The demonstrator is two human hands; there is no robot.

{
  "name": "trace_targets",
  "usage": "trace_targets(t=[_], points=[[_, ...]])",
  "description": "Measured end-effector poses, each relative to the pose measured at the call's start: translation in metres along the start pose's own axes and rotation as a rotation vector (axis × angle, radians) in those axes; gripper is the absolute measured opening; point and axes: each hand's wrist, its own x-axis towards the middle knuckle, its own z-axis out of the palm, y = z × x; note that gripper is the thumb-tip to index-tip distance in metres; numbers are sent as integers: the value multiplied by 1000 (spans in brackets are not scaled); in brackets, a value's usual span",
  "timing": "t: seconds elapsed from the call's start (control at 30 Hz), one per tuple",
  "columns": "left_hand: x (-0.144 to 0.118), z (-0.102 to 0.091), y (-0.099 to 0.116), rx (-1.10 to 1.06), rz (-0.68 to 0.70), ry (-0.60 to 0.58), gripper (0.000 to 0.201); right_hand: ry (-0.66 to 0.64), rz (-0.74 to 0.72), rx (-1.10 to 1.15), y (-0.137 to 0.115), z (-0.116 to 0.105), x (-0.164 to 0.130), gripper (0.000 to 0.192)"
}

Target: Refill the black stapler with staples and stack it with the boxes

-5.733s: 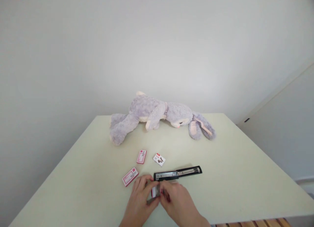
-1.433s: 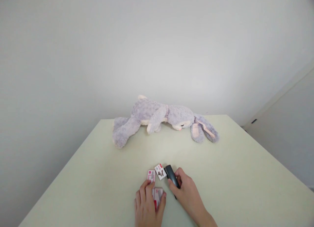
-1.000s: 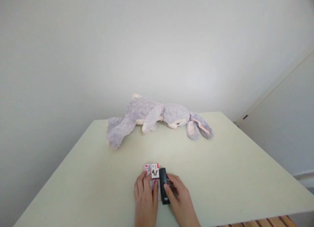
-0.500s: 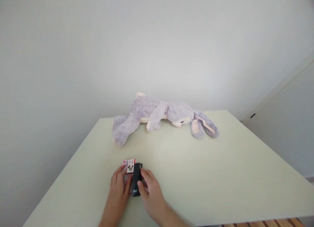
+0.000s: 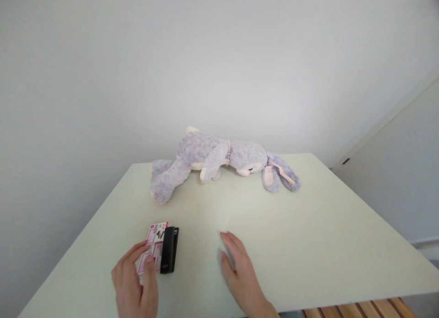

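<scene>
A black stapler [image 5: 168, 249] lies on the pale table, its long side against the right edge of a white and red printed card or flat pack [image 5: 155, 256] with a small picture of a stapler on it. Over the pack's lower left edge is my left hand [image 5: 134, 277], thumb and fingers apart; whether the fingertips touch the pack I cannot tell. My right hand [image 5: 242, 274] is well to the right of the stapler, low over the table, with nothing in it and its thumb apart from the fingers.
A grey-lilac plush rabbit [image 5: 202, 151] lies on its side along the table's back edge, ears to the right. Behind it rises a plain wall [image 5: 219, 61]. Wooden slats [image 5: 353, 309] show below the table's front right edge.
My right hand has let go of the stapler and moved away right. My left hand has drawn back left and toward me. The stapler and pack sit further left in view.
</scene>
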Motion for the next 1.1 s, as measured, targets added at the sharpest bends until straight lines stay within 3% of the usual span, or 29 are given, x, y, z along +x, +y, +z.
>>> trace_targets(t=[0.13, 0.23, 0.4, 1.1], points=[[-36, 43, 55, -110, 230, -459, 30, -7, -43, -376, 38, -52, -21, 62], [-53, 79, 76, -15, 346, -602, 46, -42, -53, -583, 43, -62, -25, 66], [-52, 104, 85, 181, 421, -626, 65, -64, -66, -726, 29, -50, -21, 64], [-49, 103, 88, 206, 423, -609, 66, -98, -32, -651, 23, -50, -16, 63]])
